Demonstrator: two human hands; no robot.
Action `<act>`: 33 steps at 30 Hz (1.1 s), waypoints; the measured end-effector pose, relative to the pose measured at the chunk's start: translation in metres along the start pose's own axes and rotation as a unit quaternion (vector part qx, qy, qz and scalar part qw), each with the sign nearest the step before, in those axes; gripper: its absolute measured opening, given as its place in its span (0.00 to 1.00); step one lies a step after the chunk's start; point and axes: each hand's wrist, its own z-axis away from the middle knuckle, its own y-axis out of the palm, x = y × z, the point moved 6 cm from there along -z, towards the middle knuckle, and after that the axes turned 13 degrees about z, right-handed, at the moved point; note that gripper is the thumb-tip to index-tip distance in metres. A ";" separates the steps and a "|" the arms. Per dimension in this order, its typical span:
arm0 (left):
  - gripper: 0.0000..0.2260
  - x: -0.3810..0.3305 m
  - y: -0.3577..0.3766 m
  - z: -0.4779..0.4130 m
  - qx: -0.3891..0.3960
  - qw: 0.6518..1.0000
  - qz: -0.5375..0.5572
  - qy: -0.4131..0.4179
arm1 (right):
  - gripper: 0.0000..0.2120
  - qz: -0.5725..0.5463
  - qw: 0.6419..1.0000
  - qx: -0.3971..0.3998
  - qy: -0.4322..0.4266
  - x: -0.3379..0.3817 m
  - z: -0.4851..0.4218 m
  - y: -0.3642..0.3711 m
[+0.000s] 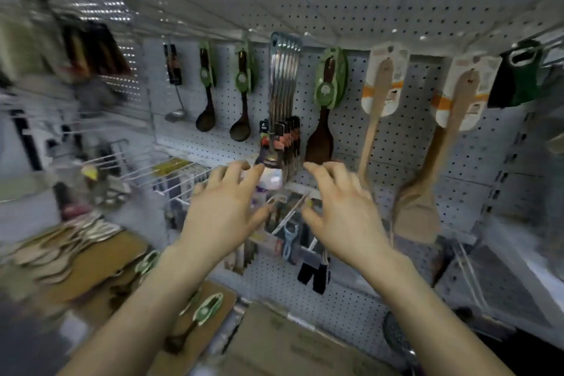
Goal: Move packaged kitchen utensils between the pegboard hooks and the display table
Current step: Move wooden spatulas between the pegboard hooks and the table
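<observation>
On the pegboard (345, 9), at its middle, a bundle of long packaged utensils (283, 85) hung together, long axis upright, the hang-holes at the top and the dark-labelled ends pointing down. Our left hand (222, 210) and right hand (341, 214) were both released, fingers spread and holding nothing, just below that lower end, one to each side. Whether the left fingertips touched the wrap we could not tell. We judged the bundle stiff, fairly heavy as a stack of metal, and slick in its glossy sleeves. It seemed best cupped low down from both sides and lifted up and off.
</observation>
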 end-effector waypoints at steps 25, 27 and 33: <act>0.34 0.413 -0.160 0.295 -0.049 0.911 -0.137 -0.385 | 0.39 -0.121 0.950 0.139 -0.253 0.553 0.002 0.144; 0.35 0.443 -0.166 0.304 -0.052 0.906 -0.140 -0.397 | 0.39 -0.122 0.946 0.144 -0.265 0.582 -0.005 0.153; 0.36 0.535 -0.165 0.318 -0.053 0.890 -0.132 -0.433 | 0.40 -0.134 0.929 0.169 -0.299 0.670 -0.033 0.197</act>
